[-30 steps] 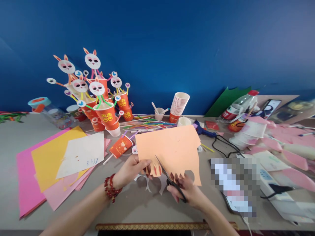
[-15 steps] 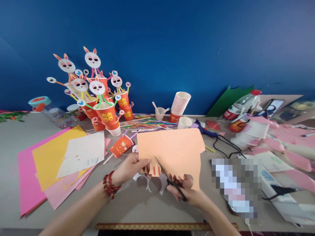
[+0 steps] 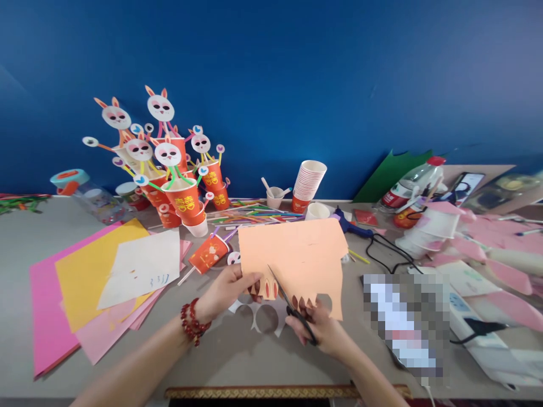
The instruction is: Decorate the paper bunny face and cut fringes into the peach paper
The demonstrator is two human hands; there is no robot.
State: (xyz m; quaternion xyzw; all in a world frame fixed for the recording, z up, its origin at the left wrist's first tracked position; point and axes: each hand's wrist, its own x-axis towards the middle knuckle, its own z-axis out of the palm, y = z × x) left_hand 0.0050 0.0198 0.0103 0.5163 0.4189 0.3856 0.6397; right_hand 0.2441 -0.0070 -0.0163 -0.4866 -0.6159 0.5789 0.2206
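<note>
The upper half of the frame is filled by a smooth blue wall, and the lower half by a flat grey worktop. At the left of the frame, a fanned pile of pink, yellow and white paper sheets is spread. In the upper left, a cluster of red paper cups topped with round white rabbit faces is set near the wall. At the centre of the frame, a broad peach-coloured paper sheet is held, its lower edge notched and jagged.

The sheet's lower left part is pinched by the fingers of the left hand, whose wrist is circled by a string of dark red beads. By the right hand, in the lower centre, a pair of black-handled metal scissors is gripped, the fingers being closed about the handles. The slim blades are pointed toward the upper left and are seen against the sheet; how far they are parted cannot be told. Beneath the hands, a white paper scrap with round holes is partly covered. Just left of the blades, two small red-centred ear shapes are shown on the sheet.
</note>
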